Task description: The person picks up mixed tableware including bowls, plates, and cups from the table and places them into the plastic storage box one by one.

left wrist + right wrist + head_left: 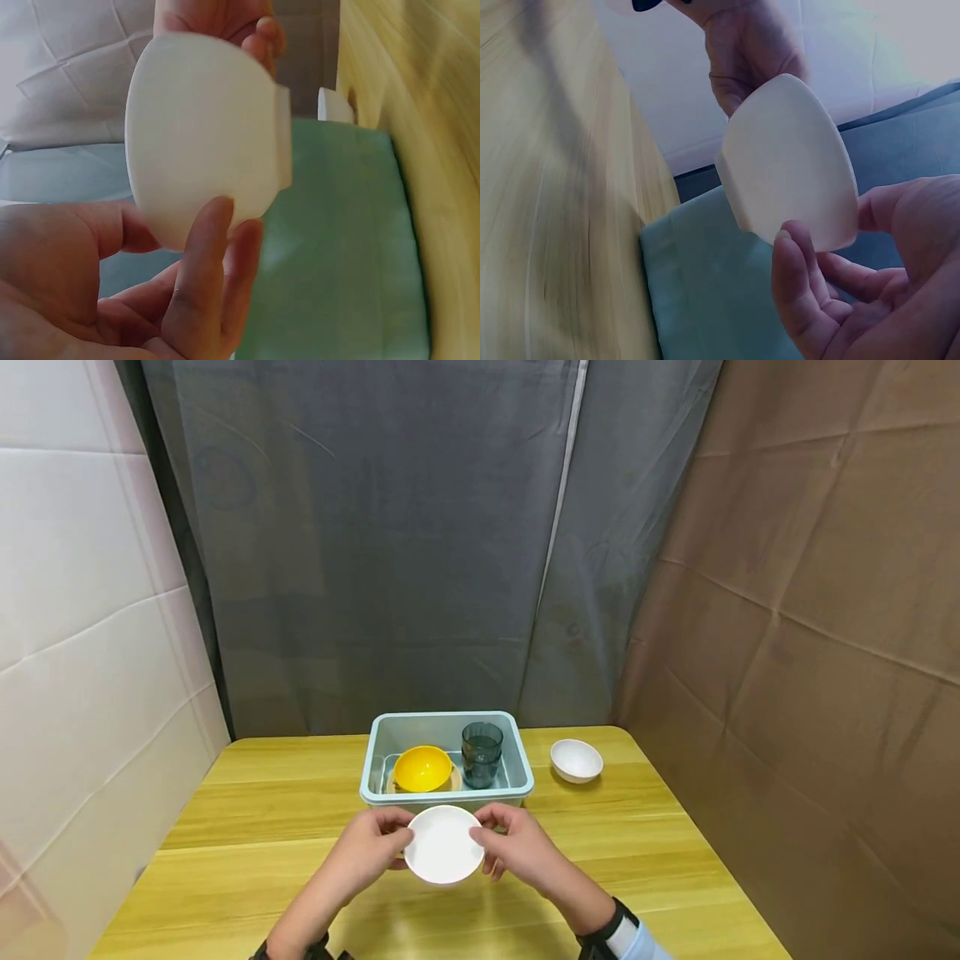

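A white bowl (445, 845) is held up between both hands in front of the light blue bin (450, 797). My left hand (372, 843) pinches its left rim, thumb at the edge and fingers against the outer wall. On the opposite side my right hand (517, 845) grips the rim the same way. Both wrist views show the bowl (202, 135) side-on, with its foot ring toward the table and the bin's wall (712, 277) beyond. Inside the bin sit a yellow bowl (423, 769) and dark tinted glasses (482, 755), one stacked in the other.
A second white bowl (576, 762) stands on the wooden table (292, 793), right of the bin. Grey cloth (360, 543) hangs behind the table, white cloth (90, 610) at the left and brown cloth (810, 610) at the right.
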`<state>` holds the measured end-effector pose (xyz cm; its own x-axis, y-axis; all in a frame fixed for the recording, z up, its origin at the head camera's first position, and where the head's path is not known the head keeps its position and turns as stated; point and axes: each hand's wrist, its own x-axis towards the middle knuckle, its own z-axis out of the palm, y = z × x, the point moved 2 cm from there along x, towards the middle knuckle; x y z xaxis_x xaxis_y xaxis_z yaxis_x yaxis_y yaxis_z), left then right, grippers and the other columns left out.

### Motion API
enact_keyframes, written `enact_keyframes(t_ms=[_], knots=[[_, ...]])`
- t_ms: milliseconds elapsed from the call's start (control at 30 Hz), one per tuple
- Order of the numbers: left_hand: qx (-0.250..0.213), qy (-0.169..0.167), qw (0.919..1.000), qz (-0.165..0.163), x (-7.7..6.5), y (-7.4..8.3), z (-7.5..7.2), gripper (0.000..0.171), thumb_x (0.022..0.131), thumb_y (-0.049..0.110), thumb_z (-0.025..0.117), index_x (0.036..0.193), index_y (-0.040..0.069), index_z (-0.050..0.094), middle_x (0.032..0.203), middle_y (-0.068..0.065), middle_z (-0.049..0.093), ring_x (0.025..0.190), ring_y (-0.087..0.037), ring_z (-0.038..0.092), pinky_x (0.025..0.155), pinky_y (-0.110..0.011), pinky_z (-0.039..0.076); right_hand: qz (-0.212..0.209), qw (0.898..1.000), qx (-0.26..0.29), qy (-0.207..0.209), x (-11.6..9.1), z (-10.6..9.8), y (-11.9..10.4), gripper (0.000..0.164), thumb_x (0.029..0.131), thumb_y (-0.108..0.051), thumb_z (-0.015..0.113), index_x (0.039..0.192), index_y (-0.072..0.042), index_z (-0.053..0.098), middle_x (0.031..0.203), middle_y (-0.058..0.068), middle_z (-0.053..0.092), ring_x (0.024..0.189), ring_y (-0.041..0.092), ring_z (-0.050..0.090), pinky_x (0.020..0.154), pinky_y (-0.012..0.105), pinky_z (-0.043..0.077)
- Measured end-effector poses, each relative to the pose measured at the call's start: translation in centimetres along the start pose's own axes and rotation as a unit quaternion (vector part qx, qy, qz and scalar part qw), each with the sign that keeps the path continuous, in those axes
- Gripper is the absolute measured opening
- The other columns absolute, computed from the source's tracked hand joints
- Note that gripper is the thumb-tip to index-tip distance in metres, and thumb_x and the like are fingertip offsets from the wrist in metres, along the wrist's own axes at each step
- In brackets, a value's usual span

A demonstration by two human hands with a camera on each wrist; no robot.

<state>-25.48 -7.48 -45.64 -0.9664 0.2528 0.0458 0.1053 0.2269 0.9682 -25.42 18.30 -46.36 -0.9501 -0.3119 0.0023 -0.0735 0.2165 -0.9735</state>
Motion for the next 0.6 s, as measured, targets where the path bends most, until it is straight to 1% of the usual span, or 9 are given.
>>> enact_keyframes(t_ms=[100, 167, 267, 367, 500, 600], knots=[[0.011, -0.016, 0.9998, 0.002, 0.1, 0.3, -0.4, 0.023, 0.098, 0.003, 0.066, 0.116, -0.007, 0.077, 0.103, -0.011, 0.077, 0.089, -0.024, 0.074, 0.074, -0.044, 0.068, 0.001, 1.000, -0.013, -0.005, -0.3, -0.1, 0.2, 0.028, 0.112, -0.026, 0.069, 0.124, -0.001, 0.072, 0.094, 0.005, 0.069, 0.065, 0.020, 0.068, 0.055, 0.029, 0.058], [0.015, -0.014, 0.9998, -0.004, 0.3, 0.6, -0.8, 0.025, 0.098, 0.002, 0.065, 0.118, -0.008, 0.076, 0.104, -0.011, 0.076, 0.089, -0.024, 0.074, 0.074, -0.045, 0.068, 0.007, 1.000, -0.012, -0.002, -0.5, -0.3, 0.4, 0.033, 0.114, -0.032, 0.065, 0.123, -0.001, 0.072, 0.098, 0.007, 0.071, 0.066, 0.020, 0.069, 0.055, 0.030, 0.057], [0.022, 0.002, 0.9997, -0.010, 0.7, 1.3, -1.5, 0.026, 0.098, 0.002, 0.065, 0.120, -0.008, 0.076, 0.103, -0.013, 0.074, 0.087, -0.025, 0.072, 0.074, -0.044, 0.068, 0.015, 1.000, -0.007, 0.009, -0.7, -0.7, 0.7, 0.044, 0.116, -0.040, 0.058, 0.121, 0.001, 0.071, 0.101, 0.010, 0.071, 0.066, 0.020, 0.068, 0.055, 0.030, 0.057], [0.032, 0.023, 0.9992, -0.009, 1.4, 2.1, -2.3, 0.026, 0.098, 0.002, 0.065, 0.121, -0.008, 0.075, 0.102, -0.013, 0.070, 0.086, -0.024, 0.070, 0.074, -0.044, 0.068, 0.022, 1.000, -0.001, 0.022, -1.1, -1.1, 1.1, 0.049, 0.118, -0.043, 0.053, 0.116, 0.002, 0.071, 0.099, 0.012, 0.071, 0.064, 0.019, 0.067, 0.054, 0.030, 0.056], [0.057, 0.044, 0.9974, -0.007, 2.8, 3.0, -3.3, 0.026, 0.101, 0.006, 0.066, 0.122, -0.007, 0.073, 0.104, -0.015, 0.069, 0.086, -0.025, 0.069, 0.076, -0.044, 0.068, 0.025, 0.999, 0.003, 0.027, -1.6, -1.6, 1.5, 0.047, 0.119, -0.041, 0.050, 0.109, 0.001, 0.071, 0.095, 0.012, 0.071, 0.062, 0.019, 0.065, 0.053, 0.030, 0.054], [0.076, 0.055, 0.9956, -0.006, 4.5, 3.5, -4.2, 0.026, 0.103, 0.009, 0.065, 0.122, -0.007, 0.073, 0.108, -0.017, 0.071, 0.085, -0.026, 0.070, 0.077, -0.042, 0.068, 0.024, 0.999, 0.008, 0.031, -1.8, -1.9, 1.7, 0.049, 0.119, -0.042, 0.050, 0.107, 0.001, 0.070, 0.092, 0.012, 0.070, 0.062, 0.019, 0.065, 0.053, 0.031, 0.054]])
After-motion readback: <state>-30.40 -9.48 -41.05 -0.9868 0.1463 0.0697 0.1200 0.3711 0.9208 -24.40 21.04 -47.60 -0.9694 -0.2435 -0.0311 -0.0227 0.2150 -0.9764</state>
